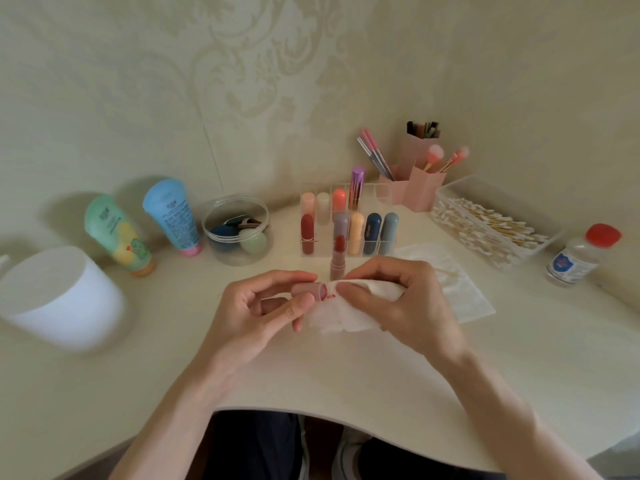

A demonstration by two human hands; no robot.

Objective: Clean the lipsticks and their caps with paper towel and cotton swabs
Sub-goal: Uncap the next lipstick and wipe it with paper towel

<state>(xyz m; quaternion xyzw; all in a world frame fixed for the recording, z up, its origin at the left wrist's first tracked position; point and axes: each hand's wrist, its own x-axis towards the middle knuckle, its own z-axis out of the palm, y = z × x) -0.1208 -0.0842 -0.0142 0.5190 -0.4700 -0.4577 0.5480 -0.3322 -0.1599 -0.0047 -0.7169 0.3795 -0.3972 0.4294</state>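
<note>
The left hand point(263, 306) pinches a pink lipstick cap point(308, 291) between thumb and curled fingers. The cap lies sideways, its long axis running left to right, and its open, red-smeared mouth points toward the right hand point(398, 299). That hand grips a bunched white paper towel point(346, 317) with its fingertips, and the towel's edge touches the mouth of the cap. Both hands sit close together just above the desk point(311, 372). Just beyond the fingertips, between the two hands, the uncapped lipstick point(337, 258) stands upright with its red tip pointing up.
</note>
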